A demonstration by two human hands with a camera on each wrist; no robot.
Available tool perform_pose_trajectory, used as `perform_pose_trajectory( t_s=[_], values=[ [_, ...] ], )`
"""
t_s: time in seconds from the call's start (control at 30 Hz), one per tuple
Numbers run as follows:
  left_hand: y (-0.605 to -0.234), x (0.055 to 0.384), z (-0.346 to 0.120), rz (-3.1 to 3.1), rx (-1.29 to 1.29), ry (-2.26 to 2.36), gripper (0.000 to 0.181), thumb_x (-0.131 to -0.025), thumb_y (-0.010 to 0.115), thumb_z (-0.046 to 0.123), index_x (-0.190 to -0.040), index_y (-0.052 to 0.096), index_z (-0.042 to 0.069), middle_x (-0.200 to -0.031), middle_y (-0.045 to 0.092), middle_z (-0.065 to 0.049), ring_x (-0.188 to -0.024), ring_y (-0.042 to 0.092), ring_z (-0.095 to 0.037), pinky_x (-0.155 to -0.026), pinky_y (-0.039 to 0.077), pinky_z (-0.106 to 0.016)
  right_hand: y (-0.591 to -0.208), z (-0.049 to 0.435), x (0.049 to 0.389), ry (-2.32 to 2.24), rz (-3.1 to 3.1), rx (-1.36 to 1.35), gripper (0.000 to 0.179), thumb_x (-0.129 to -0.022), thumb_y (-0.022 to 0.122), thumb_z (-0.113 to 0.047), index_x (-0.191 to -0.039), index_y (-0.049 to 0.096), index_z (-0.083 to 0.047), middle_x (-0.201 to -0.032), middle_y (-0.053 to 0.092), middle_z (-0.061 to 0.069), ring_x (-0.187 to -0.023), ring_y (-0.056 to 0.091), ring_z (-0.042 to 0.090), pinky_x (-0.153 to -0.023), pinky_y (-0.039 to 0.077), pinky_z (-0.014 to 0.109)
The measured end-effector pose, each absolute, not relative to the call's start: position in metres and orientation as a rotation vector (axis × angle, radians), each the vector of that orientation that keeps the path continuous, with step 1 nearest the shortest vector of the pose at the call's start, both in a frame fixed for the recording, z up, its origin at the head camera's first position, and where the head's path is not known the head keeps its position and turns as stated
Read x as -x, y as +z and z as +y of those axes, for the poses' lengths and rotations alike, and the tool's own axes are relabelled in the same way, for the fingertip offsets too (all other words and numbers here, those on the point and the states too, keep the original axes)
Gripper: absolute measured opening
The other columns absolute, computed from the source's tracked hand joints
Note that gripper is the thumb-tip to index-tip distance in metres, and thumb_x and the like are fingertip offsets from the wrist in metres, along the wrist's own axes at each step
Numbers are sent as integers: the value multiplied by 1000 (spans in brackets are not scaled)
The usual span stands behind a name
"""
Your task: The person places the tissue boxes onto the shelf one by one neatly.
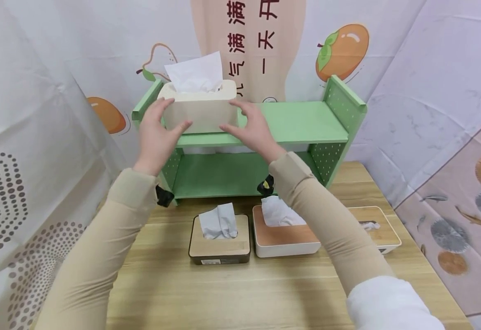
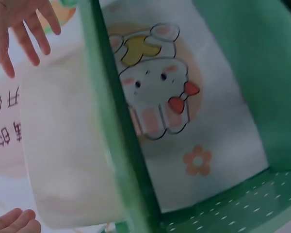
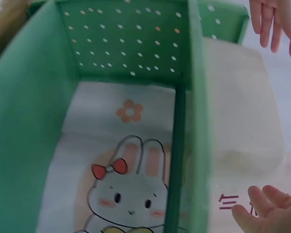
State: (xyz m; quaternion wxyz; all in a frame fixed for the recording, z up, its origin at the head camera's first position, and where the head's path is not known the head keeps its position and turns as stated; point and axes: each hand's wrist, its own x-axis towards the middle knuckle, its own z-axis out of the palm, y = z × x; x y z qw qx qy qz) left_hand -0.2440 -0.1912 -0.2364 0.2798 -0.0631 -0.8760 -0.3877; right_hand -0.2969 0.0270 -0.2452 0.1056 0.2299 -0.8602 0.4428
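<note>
Fingers [image 1: 157,108] spread and gripping nothing, left hand [image 1: 155,135] at eight o'clock and right hand [image 1: 254,129] at four beside the box [image 1: 199,114], you'd best move both evenly, sparing its tissue [image 1: 197,73], leaving it level atop the shelf [image 1: 296,120] at eleven.

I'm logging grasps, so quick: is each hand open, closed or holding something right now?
Left hand: open, at one end of the cream tissue box.
Right hand: open, at its other end.
</note>
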Motion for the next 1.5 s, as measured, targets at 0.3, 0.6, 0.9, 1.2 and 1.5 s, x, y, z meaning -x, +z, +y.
perform_pose_trajectory(
  t_s=[0.3, 0.6, 0.9, 1.2, 1.5],
  values=[
    [-289, 223, -181, -2371, 249, -1021, 60, -81, 76, 22, -132, 53, 1, -147, 37, -22, -137, 33, -39, -111, 26, -54, -290, 34, 268, 1332, -2474, -789, 60, -84, 73, -28, -136, 50, -9, -144, 43, 10, -132, 40, 26, -106, 37, 40],
    [-337, 203, -173, -2420, 281, -1073, 59, -80, 76, 22, -130, 54, 0, -145, 38, -23, -134, 35, -41, -109, 28, -56, -328, 36, 236, 1310, -2518, -880, 60, -85, 72, -30, -137, 49, -12, -149, 36, 12, -136, 36, 28, -107, 34, 51],
    [-372, 181, -169, -2488, 270, -1137, 56, -82, 75, 17, -130, 53, -2, -145, 38, -23, -132, 38, -42, -104, 35, -57, -369, 41, 214, 1375, -2616, -849, 56, -86, 71, -30, -136, 51, -14, -149, 37, 9, -136, 36, 29, -106, 35, 53],
    [-400, 163, -172, -2526, 209, -1200, 56, -82, 74, 18, -131, 52, -2, -146, 36, -23, -135, 33, -42, -106, 30, -60, -397, 45, 193, 1413, -2711, -827, 57, -86, 70, -27, -137, 50, -9, -148, 37, 14, -137, 35, 32, -106, 36, 52],
    [-424, 150, -177, -2560, 172, -1215, 52, -83, 73, 17, -129, 54, 0, -145, 38, -24, -132, 37, -43, -105, 33, -58, -414, 45, 183, 1513, -2703, -776, 53, -86, 70, -25, -134, 52, -9, -147, 38, 17, -135, 37, 35, -102, 39, 53]
  ],
)
